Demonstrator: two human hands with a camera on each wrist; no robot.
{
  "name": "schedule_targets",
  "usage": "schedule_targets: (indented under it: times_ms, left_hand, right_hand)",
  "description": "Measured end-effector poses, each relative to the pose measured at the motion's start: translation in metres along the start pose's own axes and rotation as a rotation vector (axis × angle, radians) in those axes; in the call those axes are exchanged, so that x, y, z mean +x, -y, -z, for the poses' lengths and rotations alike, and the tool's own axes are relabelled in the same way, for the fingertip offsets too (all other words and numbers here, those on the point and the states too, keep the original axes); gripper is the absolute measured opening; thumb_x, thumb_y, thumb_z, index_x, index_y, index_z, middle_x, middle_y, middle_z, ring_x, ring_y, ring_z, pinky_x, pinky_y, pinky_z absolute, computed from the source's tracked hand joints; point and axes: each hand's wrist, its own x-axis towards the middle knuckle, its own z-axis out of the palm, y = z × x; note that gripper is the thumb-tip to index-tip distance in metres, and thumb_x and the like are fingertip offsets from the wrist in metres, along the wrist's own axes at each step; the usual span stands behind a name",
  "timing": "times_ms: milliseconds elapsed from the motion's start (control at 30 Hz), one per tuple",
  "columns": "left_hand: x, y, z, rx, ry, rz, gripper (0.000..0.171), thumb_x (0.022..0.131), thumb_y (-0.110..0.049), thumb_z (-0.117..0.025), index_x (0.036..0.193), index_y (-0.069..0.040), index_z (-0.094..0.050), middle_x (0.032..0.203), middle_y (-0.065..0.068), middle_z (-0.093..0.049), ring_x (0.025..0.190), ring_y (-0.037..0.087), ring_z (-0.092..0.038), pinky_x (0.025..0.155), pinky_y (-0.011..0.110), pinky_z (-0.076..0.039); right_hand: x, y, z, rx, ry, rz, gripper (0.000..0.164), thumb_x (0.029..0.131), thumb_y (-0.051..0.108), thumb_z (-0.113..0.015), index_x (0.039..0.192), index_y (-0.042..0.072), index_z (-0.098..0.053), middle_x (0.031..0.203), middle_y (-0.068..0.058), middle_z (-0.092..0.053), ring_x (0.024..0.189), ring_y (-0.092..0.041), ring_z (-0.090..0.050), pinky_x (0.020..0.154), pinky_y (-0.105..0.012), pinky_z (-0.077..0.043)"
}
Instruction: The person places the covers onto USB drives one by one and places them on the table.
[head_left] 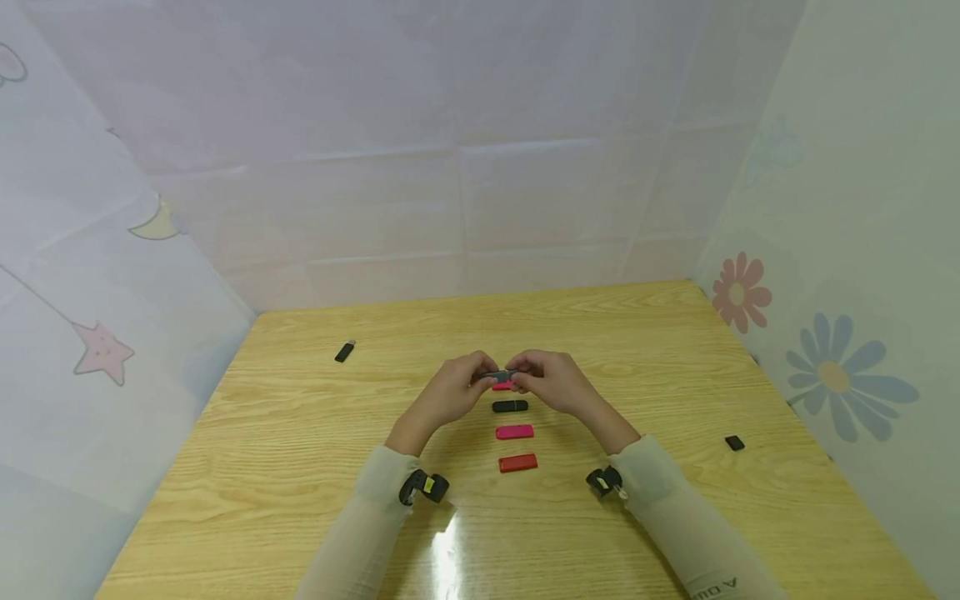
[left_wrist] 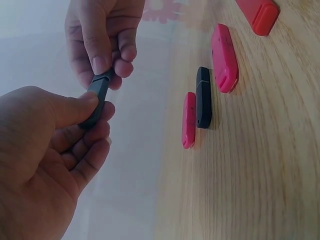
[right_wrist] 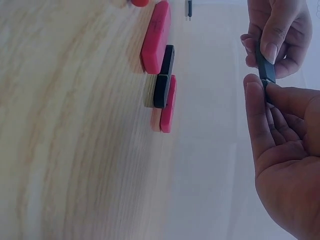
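Both hands hold a dark grey USB flash drive (left_wrist: 100, 90) above the far part of the row on the table. My left hand (head_left: 452, 387) pinches its longer body between thumb and fingers. At the other end, the thumb and fingers of my right hand (head_left: 558, 382) pinch the short cap end. In the right wrist view a thin pale line shows at the joint, beside the right thumb; whether the cap is fully seated I cannot tell. Under the hands lie a pink flash drive (right_wrist: 169, 105), a black one (head_left: 510, 407), another pink one (head_left: 514, 432) and a red one (head_left: 518, 462).
On the wooden table (head_left: 285, 433), a black flash drive (head_left: 345, 351) with a bare metal plug lies at the far left. A small black cap-like piece (head_left: 735, 443) lies near the right edge. Sheets with printed flowers and stars (head_left: 104, 352) surround the table.
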Motion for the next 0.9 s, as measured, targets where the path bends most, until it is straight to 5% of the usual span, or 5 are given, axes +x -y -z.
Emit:
schedule_targets:
  times_ms: [600, 900]
  left_hand:
    - [0.0028, -0.0013, -0.0029, 0.023, -0.023, -0.018, 0.012, 0.102, -0.014, -0.062, 0.112, -0.008, -0.064, 0.097, 0.001, -0.069, 0.078, 0.01, -0.058, 0.069, 0.026, -0.05]
    - [0.0041, -0.0024, -0.0024, 0.025, -0.013, -0.005, 0.012, 0.102, -0.013, -0.062, 0.112, -0.007, -0.064, 0.099, 0.002, -0.07, 0.08, 0.009, -0.061, 0.07, 0.026, -0.051]
  right_hand:
    - [0.0029, -0.0013, -0.0029, -0.003, -0.006, -0.005, 0.015, 0.101, 0.012, -0.064, 0.113, 0.005, -0.07, 0.091, -0.004, -0.074, 0.087, -0.033, -0.073, 0.079, -0.049, -0.059]
    - [0.0027, 0.0003, -0.0038, -0.032, -0.019, -0.003, 0.015, 0.101, 0.01, -0.064, 0.113, 0.005, -0.071, 0.091, -0.004, -0.074, 0.082, -0.023, -0.074, 0.077, -0.043, -0.06]
